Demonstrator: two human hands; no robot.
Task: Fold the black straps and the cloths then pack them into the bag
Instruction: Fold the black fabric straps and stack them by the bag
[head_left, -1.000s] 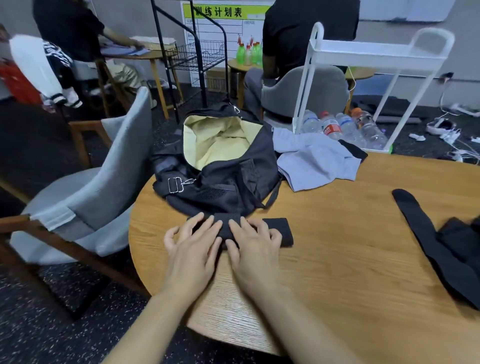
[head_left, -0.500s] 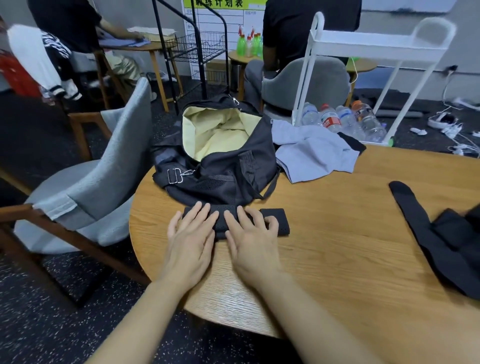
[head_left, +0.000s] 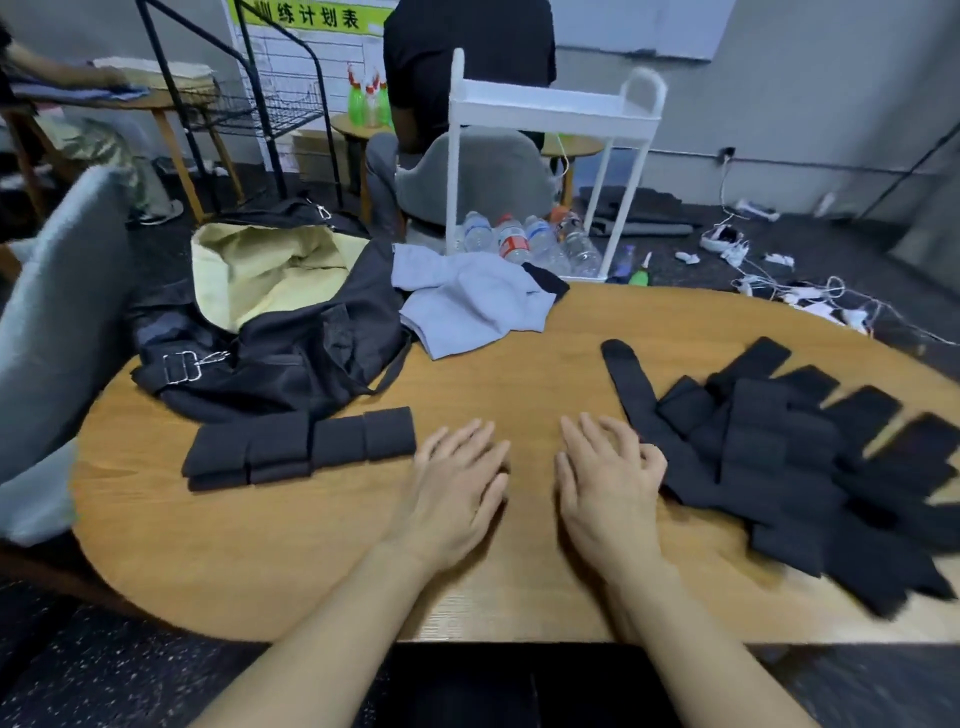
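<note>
both hands have lifted off the folded black strap (head_left: 301, 448), now left of them, left hand (head_left: 457, 488) flat on table (head_left: 311, 545), grip wide, right hand (head_left: 608, 488) loosely curled, touching unfolded straps (head_left: 810, 467), bag (head_left: 270, 322) far left, grey cloth (head_left: 467, 306) beside it

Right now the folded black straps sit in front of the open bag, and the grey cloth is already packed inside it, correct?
Not quite. The head view shows the grey cloth lying on the table beside the bag, not inside it. The folded black straps do sit in front of the open bag.
</note>
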